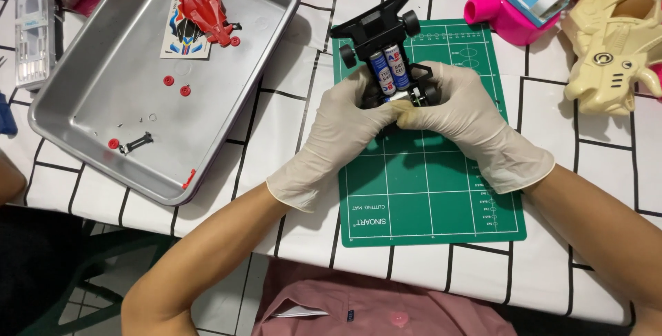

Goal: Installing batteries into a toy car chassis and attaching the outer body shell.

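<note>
Both my gloved hands hold a black toy car chassis (378,33) over a green cutting mat (427,198). Two blue and white batteries (388,68) sit side by side in its open middle. My left hand (345,126) grips the near end from the left, and my right hand (458,112) grips it from the right, thumbs meeting at the chassis's near end. Black wheels show at the far end. The near wheels are partly hidden by my fingers.
A metal tray (103,122) at the left holds a red car body shell (203,6), a sticker sheet, small red round parts (176,85) and a black clip (138,144). Pink toys (514,5) and a cream dinosaur skull toy (614,39) lie at the far right. A clear plastic box (33,39) sits far left.
</note>
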